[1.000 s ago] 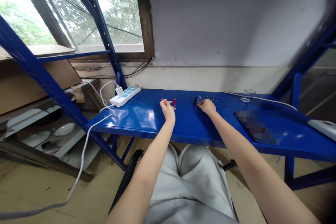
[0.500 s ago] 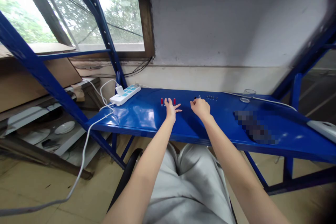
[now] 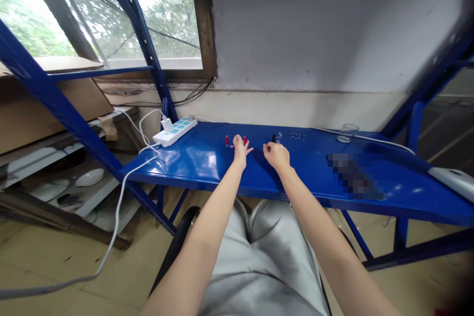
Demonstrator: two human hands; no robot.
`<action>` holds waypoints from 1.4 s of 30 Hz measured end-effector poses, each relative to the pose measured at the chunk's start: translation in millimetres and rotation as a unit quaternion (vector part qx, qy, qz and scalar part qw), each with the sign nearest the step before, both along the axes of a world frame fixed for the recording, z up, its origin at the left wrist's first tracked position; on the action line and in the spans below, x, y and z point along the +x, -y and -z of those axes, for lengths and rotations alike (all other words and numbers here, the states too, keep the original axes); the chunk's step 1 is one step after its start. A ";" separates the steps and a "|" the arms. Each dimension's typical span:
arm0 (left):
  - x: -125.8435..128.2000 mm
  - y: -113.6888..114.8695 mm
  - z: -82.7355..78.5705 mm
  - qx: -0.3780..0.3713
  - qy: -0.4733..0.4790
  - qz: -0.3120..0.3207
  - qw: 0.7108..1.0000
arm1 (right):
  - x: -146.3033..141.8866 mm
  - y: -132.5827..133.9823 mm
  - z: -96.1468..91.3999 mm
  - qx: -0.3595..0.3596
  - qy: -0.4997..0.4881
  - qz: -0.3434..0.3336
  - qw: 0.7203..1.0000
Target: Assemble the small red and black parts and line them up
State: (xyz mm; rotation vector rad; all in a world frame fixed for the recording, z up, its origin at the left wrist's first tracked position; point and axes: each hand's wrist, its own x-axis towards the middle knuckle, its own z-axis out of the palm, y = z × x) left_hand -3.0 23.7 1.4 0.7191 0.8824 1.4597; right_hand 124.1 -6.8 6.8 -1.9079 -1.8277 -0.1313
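Observation:
My left hand (image 3: 240,151) is over the blue table, thumb and forefinger drawn together and the other fingers spread. A small pale tip shows at its left side, too small to name. Beside that hand stands a small upright red piece (image 3: 227,140) with a pale base. A second red piece (image 3: 245,139) is partly hidden behind the fingers. My right hand (image 3: 277,155) is closed with fingertips pressed together; what they hold, if anything, is hidden. Just beyond it are a small black piece (image 3: 273,138) and a clear-grey piece (image 3: 280,137).
Several tiny metallic pieces (image 3: 297,136) stand in rows right of my hands. Farther right are a clear glass (image 3: 347,133), a blurred-out dark object (image 3: 355,177) and a white device (image 3: 454,181). A white power strip (image 3: 175,131) with cables lies on the table's left end.
My left thumb and forefinger have come closer together. My right hand has shifted slightly left and nearer to me, so more of the black piece shows.

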 end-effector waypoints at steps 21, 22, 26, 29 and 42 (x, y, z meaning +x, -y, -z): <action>-5.4 17.6 -4.6 0.084 -0.082 0.089 0.989 | -2.6 6.3 1.1 0.072 -0.143 -0.154 0.975; -5.5 18.0 -4.8 0.088 -0.091 0.091 0.988 | -2.3 5.9 1.6 0.072 -0.148 -0.162 0.973; -5.1 18.6 -4.1 0.097 -0.105 0.101 0.985 | -1.4 2.7 4.2 0.074 -0.153 -0.172 0.970; -5.0 17.3 -2.3 0.096 -0.098 0.095 0.986 | -0.9 0.1 6.3 0.080 -0.148 -0.167 0.972; -5.8 15.3 -1.0 0.100 -0.058 0.075 0.990 | -1.3 -2.1 10.4 0.136 -0.217 -0.233 0.938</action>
